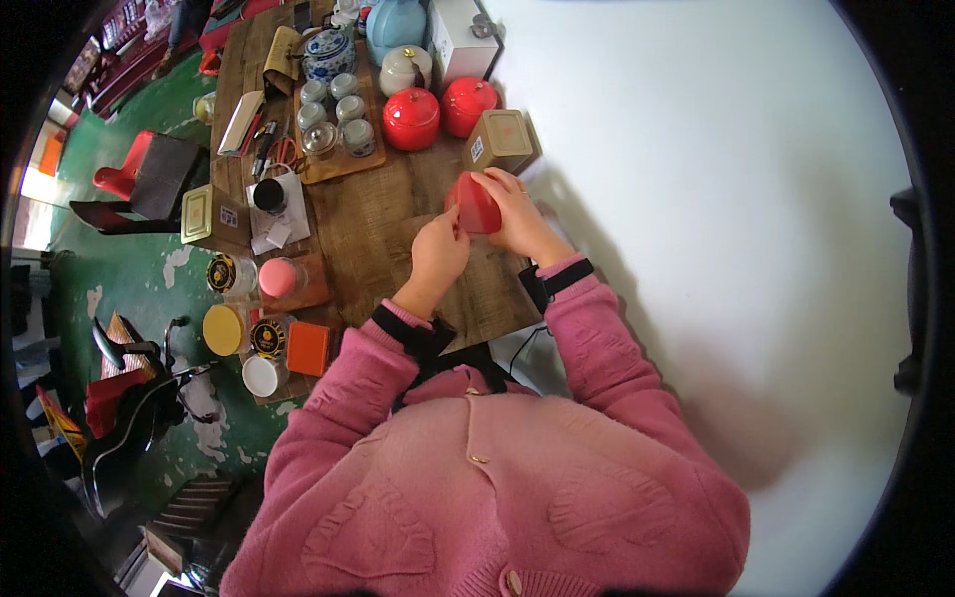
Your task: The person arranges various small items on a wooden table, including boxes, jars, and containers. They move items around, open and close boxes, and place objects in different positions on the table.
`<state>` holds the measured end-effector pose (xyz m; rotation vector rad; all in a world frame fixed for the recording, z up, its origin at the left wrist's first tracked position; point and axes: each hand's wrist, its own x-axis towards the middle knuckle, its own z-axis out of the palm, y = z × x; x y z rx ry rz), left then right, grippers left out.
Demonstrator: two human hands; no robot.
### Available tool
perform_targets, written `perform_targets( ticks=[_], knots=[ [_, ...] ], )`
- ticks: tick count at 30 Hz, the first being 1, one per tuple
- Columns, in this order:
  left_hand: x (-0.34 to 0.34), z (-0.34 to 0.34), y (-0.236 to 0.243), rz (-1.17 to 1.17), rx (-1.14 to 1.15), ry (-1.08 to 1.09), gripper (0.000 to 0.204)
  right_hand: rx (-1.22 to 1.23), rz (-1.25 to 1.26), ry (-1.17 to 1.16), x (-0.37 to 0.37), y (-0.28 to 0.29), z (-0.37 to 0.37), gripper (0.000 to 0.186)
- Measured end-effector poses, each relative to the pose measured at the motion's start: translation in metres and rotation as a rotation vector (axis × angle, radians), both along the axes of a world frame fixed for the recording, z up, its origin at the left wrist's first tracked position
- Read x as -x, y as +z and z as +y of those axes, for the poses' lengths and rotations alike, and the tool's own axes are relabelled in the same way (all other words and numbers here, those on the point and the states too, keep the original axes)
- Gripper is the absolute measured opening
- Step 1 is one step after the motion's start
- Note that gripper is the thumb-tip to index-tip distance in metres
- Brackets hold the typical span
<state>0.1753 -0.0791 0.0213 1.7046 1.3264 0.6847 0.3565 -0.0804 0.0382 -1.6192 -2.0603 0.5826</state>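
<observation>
Both my hands hold a small red box-like object (pixel 479 206) over the wooden table (pixel 363 224). My left hand (pixel 440 251) pinches its near left edge, thumb and fingers pressed together. My right hand (pixel 521 217) wraps over its far right side, with the fingers on its top. Its exact kind is hard to make out because the fingers cover part of it. Just beyond my right hand stands a gold tin (pixel 500 136). Two red round lidded jars, the left one (pixel 411 117) and the right one (pixel 468 104), stand behind the tin.
A wooden tray (pixel 343 169) with several small cups and a blue-and-white teapot (pixel 328 55) is at the back. Along the left edge are another gold tin (pixel 214 217), a black-lidded jar (pixel 270 196), several lidded jars and an orange box (pixel 309 348). A white wall (pixel 696 199) borders the right.
</observation>
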Motion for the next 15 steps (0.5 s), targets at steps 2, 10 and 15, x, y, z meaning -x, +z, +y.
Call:
perform_targets(
  ticks=[2, 10, 15],
  knots=[
    [-0.013, 0.001, 0.000, -0.030, 0.013, -0.020, 0.044, 0.054, -0.025, -0.030, -0.014, -0.001, 0.004, 0.094],
    [-0.046, 0.010, -0.015, -0.077, 0.037, -0.075, 0.046, 0.091, -0.042, -0.037, -0.046, -0.004, 0.008, 0.086],
    [-0.058, 0.015, -0.020, -0.075, 0.065, -0.093, 0.045, 0.083, -0.008, -0.055, -0.059, -0.010, 0.017, 0.081]
  ],
)
